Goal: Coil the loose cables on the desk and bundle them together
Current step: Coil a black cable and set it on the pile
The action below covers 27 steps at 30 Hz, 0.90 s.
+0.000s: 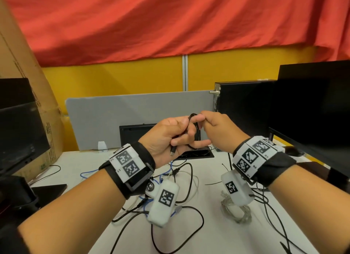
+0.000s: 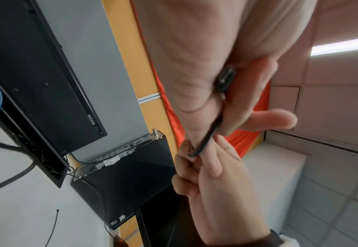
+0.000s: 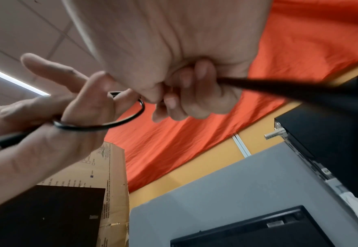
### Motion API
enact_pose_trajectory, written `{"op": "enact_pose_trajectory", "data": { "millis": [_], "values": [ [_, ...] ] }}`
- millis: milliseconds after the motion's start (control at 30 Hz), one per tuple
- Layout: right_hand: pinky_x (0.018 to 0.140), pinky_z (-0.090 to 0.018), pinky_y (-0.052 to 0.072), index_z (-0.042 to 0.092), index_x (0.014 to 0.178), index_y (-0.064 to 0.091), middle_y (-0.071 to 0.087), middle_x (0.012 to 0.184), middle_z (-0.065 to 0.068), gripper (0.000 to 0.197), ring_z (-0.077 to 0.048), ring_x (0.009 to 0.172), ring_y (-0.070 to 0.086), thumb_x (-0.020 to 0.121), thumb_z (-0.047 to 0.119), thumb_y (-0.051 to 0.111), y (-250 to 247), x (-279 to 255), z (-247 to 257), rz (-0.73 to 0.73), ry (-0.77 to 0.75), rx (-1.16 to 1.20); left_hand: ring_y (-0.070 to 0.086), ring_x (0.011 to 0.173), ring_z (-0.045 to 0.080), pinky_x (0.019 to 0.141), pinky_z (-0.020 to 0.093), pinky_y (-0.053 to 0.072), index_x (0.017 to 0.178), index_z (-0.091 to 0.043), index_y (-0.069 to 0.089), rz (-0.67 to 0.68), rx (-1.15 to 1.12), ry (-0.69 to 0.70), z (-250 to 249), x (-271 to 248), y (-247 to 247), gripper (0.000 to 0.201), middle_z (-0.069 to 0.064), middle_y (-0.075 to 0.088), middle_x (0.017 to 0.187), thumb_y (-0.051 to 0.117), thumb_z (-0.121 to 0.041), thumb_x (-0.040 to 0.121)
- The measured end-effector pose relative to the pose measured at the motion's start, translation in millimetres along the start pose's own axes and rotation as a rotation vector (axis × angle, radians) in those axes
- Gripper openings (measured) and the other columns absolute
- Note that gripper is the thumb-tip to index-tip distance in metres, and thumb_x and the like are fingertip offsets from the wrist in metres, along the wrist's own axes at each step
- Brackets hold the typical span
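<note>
Both hands are raised above the white desk (image 1: pixel 208 234). My left hand (image 1: pixel 187 138) grips a small coil of thin black USB cable (image 1: pixel 197 132), and its plug (image 1: pixel 172 151) sticks out below the palm. My right hand (image 1: pixel 203 121) pinches the cable at the top of the coil. In the left wrist view the cable (image 2: pixel 207 138) runs along the left palm from the plug (image 2: pixel 224 80) to the right hand (image 2: pixel 197 167). The right wrist view shows the loop (image 3: pixel 110 123) round the left hand's fingers (image 3: pixel 53 70), while the right hand (image 3: pixel 173 100) is curled on a black strand.
Loose black cables (image 1: pixel 191 178), a blue cable (image 1: pixel 89 173) and a coiled grey cable (image 1: pixel 234 212) lie on the desk below the wrists. Dark monitors stand left (image 1: pixel 19 130) and right (image 1: pixel 312 111). A black computer case (image 1: pixel 244 105), a grey divider (image 1: pixel 132 117) and a cardboard box (image 1: pixel 28 83) stand behind.
</note>
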State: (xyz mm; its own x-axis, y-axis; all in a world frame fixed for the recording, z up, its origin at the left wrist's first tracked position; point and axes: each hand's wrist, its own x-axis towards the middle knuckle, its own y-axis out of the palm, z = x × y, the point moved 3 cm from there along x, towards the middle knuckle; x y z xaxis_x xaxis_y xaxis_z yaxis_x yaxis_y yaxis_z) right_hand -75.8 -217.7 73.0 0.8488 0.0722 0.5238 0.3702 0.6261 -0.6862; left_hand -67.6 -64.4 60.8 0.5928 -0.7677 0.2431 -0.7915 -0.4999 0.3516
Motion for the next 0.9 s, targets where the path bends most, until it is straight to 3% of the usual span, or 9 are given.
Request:
{"op": "enact_pose_trajectory", "data": {
  "millis": [100, 167, 233, 400, 533, 600, 733, 833, 900],
  "values": [
    [0.064, -0.035, 0.046, 0.019, 0.09, 0.06, 0.059, 0.08, -0.004, 0.031, -0.021, 0.071, 0.054, 0.105, 0.026, 0.033, 7, -5, -5, 0.099, 0.045, -0.024, 0.028, 0.035, 0.006, 0.097, 0.049, 0.049, 0.134, 0.014, 0.04, -0.041, -0.063, 0.025, 1, 1, -3, 0.049, 0.001, 0.032, 0.05, 0.036, -0.024, 0.103],
    [0.073, -0.04, 0.048, 0.014, 0.09, 0.059, 0.06, 0.086, -0.006, 0.03, -0.02, 0.074, 0.054, 0.105, 0.025, 0.034, 14, -9, -6, 0.206, 0.069, -0.111, 0.028, 0.032, 0.007, 0.095, 0.046, 0.052, 0.135, 0.009, 0.042, -0.081, -0.111, 0.043, -1, 1, -7, 0.049, -0.003, 0.034, 0.043, 0.036, -0.028, 0.103],
    [0.076, -0.036, 0.048, 0.013, 0.097, 0.061, 0.061, 0.092, -0.005, 0.031, -0.016, 0.076, 0.055, 0.105, 0.026, 0.033, 23, -15, -5, 0.319, 0.087, -0.201, 0.029, 0.032, 0.008, 0.095, 0.045, 0.052, 0.136, 0.008, 0.041, -0.116, -0.124, 0.082, -5, 2, -9, 0.048, -0.003, 0.033, 0.042, 0.034, -0.028, 0.104],
    [0.075, -0.035, 0.045, 0.016, 0.079, 0.054, 0.058, 0.081, 0.0, 0.034, -0.02, 0.077, 0.055, 0.104, 0.031, 0.036, 33, -24, 9, 0.392, 0.06, -0.242, 0.036, 0.038, 0.009, 0.093, 0.049, 0.053, 0.126, 0.009, 0.04, -0.221, -0.087, 0.222, -10, 7, -14, 0.04, 0.003, 0.043, 0.053, 0.035, -0.024, 0.104],
    [0.076, -0.036, 0.048, 0.012, 0.084, 0.06, 0.062, 0.083, -0.002, 0.038, -0.022, 0.08, 0.059, 0.103, 0.035, 0.038, 30, -27, 25, 0.415, 0.006, -0.278, 0.06, 0.052, 0.012, 0.092, 0.049, 0.053, 0.11, 0.008, 0.049, -0.24, -0.017, 0.262, -6, 10, -19, 0.033, 0.014, 0.073, 0.092, 0.033, -0.02, 0.105],
    [0.072, -0.034, 0.047, 0.012, 0.084, 0.061, 0.062, 0.082, -0.002, 0.038, -0.02, 0.078, 0.059, 0.103, 0.035, 0.038, 29, -29, 30, 0.43, -0.009, -0.288, 0.059, 0.052, 0.013, 0.091, 0.051, 0.053, 0.102, 0.003, 0.05, -0.274, 0.076, 0.275, -7, 10, -23, 0.028, 0.013, 0.073, 0.091, 0.032, -0.018, 0.105],
    [0.058, -0.025, 0.039, 0.018, 0.071, 0.057, 0.053, 0.067, 0.007, 0.04, -0.009, 0.062, 0.051, 0.103, 0.036, 0.04, 18, -29, 35, 0.409, -0.023, -0.242, 0.067, 0.061, 0.02, 0.091, 0.054, 0.05, 0.118, -0.004, 0.041, -0.361, 0.315, 0.232, -10, 8, -32, 0.021, 0.013, 0.073, 0.085, 0.029, -0.017, 0.107],
    [0.056, -0.026, 0.039, 0.022, 0.065, 0.056, 0.05, 0.059, 0.006, 0.04, -0.01, 0.054, 0.047, 0.101, 0.033, 0.043, 9, -26, 40, 0.378, -0.068, -0.189, 0.072, 0.083, 0.024, 0.081, 0.042, 0.056, 0.145, -0.012, 0.024, -0.407, 0.439, 0.134, -5, 6, -32, 0.039, 0.01, 0.075, 0.091, 0.03, -0.017, 0.106],
    [0.053, -0.025, 0.037, 0.027, 0.063, 0.056, 0.047, 0.053, 0.007, 0.039, -0.007, 0.048, 0.043, 0.1, 0.034, 0.046, 1, -21, 42, 0.338, -0.059, -0.147, 0.072, 0.085, 0.023, 0.089, 0.044, 0.054, 0.149, -0.009, 0.022, -0.419, 0.516, 0.065, -1, 5, -31, 0.046, 0.007, 0.075, 0.094, 0.033, -0.017, 0.106]
  ]
}}
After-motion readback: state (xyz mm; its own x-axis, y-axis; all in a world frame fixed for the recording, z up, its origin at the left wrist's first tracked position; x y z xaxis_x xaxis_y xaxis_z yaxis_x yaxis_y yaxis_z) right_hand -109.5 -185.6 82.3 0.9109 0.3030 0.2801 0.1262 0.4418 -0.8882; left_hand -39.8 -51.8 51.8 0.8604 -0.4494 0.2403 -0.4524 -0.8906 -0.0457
